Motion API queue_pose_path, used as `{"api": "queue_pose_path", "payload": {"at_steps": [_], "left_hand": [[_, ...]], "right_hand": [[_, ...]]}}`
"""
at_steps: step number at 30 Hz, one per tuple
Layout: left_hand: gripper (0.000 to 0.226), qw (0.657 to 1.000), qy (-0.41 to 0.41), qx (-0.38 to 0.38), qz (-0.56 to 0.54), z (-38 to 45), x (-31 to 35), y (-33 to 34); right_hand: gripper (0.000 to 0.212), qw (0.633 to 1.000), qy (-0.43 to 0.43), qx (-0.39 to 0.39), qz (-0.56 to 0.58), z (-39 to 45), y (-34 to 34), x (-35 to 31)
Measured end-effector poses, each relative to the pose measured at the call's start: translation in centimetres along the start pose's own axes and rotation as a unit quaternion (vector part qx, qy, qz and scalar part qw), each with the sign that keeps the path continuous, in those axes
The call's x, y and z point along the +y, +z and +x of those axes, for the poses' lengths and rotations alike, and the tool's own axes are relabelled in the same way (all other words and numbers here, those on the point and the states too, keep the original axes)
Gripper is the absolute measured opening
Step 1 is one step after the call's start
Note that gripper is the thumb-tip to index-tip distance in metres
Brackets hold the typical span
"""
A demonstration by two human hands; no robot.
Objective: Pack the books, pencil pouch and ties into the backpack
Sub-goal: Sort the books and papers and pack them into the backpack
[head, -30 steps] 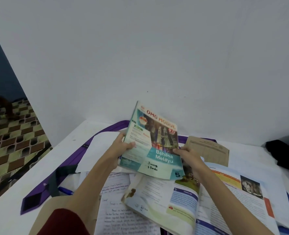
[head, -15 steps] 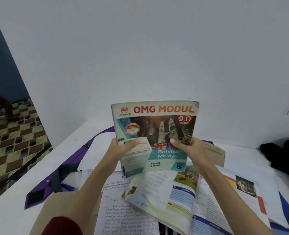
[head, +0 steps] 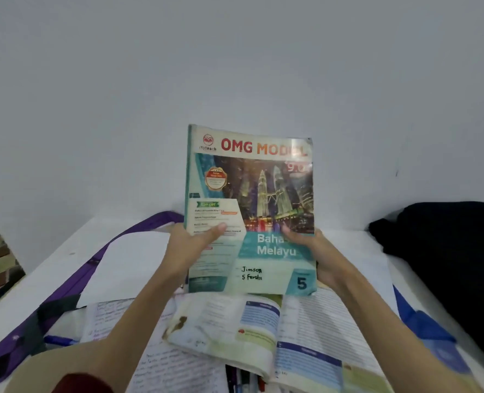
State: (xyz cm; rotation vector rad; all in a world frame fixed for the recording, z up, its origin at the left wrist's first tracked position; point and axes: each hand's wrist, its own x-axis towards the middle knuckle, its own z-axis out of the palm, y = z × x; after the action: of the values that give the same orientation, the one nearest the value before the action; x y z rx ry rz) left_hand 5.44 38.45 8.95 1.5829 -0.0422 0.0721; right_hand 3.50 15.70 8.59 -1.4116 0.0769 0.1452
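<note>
The fingers of the left hand (head: 191, 246) and right hand (head: 317, 252) are hidden behind the workbook (head: 250, 211); only the thumbs show on its cover. The right thumb covers part of "Bahasa". Below the thumbs, the open textbook (head: 263, 333) has print too blurred to read, and the bottom edge cuts it off. The purple tie (head: 73, 282) runs off the left edge.

Dim, cool, even light falls from overhead, leaving the wall (head: 235, 66) a flat grey-blue. The book (head: 250, 211) held up is fairly sharp at its left, but its upper right corner smears with glare. Below the book, the open pages (head: 306, 330) are soft and unreadable. Wide-angle bending curves the table (head: 65, 256) edges, and the dark bundle (head: 447, 251) right of the book shows no detail.
</note>
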Motion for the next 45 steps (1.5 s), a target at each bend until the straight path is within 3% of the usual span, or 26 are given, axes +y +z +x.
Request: {"api": "queue_pose_path", "payload": {"at_steps": [2,6,10,12,13,15,16,17,21,24,25,27,29,30,31,34,36,38,39,41,43,45], "left_hand": [[0.025,0.999,0.002,-0.048,-0.018,0.0,1.4,2.7],[0.023,0.986,0.001,-0.167,-0.026,-0.6,3.5,9.7],[0.019,0.962,0.001,-0.271,-0.029,-2.3,4.3,18.7],[0.014,0.951,0.043,-0.305,0.035,-3.8,3.8,23.7],[0.02,0.932,0.097,-0.327,0.121,-4.5,3.3,25.6],[0.046,0.848,0.195,-0.38,0.313,-6.4,1.7,29.9],[0.057,0.806,0.231,-0.403,0.366,-7.5,0.7,32.5],[0.063,0.787,0.249,-0.427,0.369,-8.6,-0.2,34.5],[0.084,0.775,0.299,-0.489,0.267,-12.9,-2.9,42.9],[0.111,0.734,0.284,-0.52,0.334,-15.4,-4.7,47.8],[0.114,0.705,0.303,-0.517,0.379,-16.4,-5.2,49.2],[0.108,0.649,0.405,-0.433,0.476,-17.8,-6.0,51.1],[0.085,0.616,0.462,-0.356,0.53,-17.5,-6.4,52.5],[0.066,0.627,0.444,-0.348,0.538,-16.9,-6.6,53.0],[0.051,0.658,0.41,-0.348,0.527,-15.8,-6.6,53.1],[0.035,0.808,0.272,-0.329,0.406,-12.5,-5.6,52.7],[0.026,0.89,0.204,-0.26,0.314,-10.0,-4.0,52.5],[0.021,0.967,0.059,-0.171,0.178,-7.5,-1.8,52.0],[0.017,0.988,-0.009,-0.13,0.083,-6.2,-0.4,51.6],[0.012,0.992,-0.085,-0.06,-0.071,-4.5,2.7,50.6],[0.022,0.994,-0.072,-0.028,-0.073,-3.2,5.7,49.8],[0.025,0.999,-0.006,-0.047,0.028,-3.0,8.4,50.0]], "right_hand": [[0.032,0.999,-0.017,0.006,0.041,-2.1,-2.5,-1.8],[0.041,0.997,-0.034,0.057,0.029,-7.3,-8.8,-5.0],[0.029,0.985,-0.045,0.166,0.025,-13.8,-15.6,-7.1],[0.014,0.971,-0.049,0.234,0.007,-17.5,-19.4,-7.5],[0.008,0.962,-0.047,0.27,0.001,-19.0,-21.2,-7.6],[0.007,0.938,-0.048,0.344,0.005,-21.9,-25.3,-7.6],[0.01,0.923,-0.056,0.381,0.01,-23.6,-27.5,-7.7],[0.013,0.909,-0.064,0.412,0.008,-24.8,-29.3,-7.7],[0.015,0.877,-0.076,0.474,0.015,-30.3,-36.2,-7.9],[0.016,0.864,-0.073,0.497,-0.037,-33.0,-40.6,-8.2],[0.017,0.861,-0.077,0.5,-0.05,-33.8,-42.0,-8.4],[0.018,0.86,-0.081,0.501,-0.057,-34.6,-44.4,-8.7],[0.018,0.864,-0.08,0.495,-0.047,-34.7,-45.8,-8.8],[0.018,0.867,-0.078,0.491,-0.04,-34.6,-46.5,-8.8],[0.018,0.869,-0.075,0.488,-0.028,-34.4,-47.0,-8.8],[0.016,0.878,-0.079,0.471,0.003,-33.4,-48.1,-9.1],[0.014,0.889,-0.084,0.449,0.032,-32.6,-48.8,-9.3],[0.013,0.897,-0.08,0.431,0.052,-31.9,-49.2,-9.5],[0.014,0.903,-0.075,0.419,0.056,-31.5,-49.5,-9.6],[0.02,0.91,-0.065,0.406,0.06,-30.7,-50.2,-9.4],[0.03,0.91,-0.064,0.403,0.074,-29.7,-50.4,-9.1],[0.033,0.902,-0.079,0.413,0.097,-28.0,-50.4,-8.2]]}}
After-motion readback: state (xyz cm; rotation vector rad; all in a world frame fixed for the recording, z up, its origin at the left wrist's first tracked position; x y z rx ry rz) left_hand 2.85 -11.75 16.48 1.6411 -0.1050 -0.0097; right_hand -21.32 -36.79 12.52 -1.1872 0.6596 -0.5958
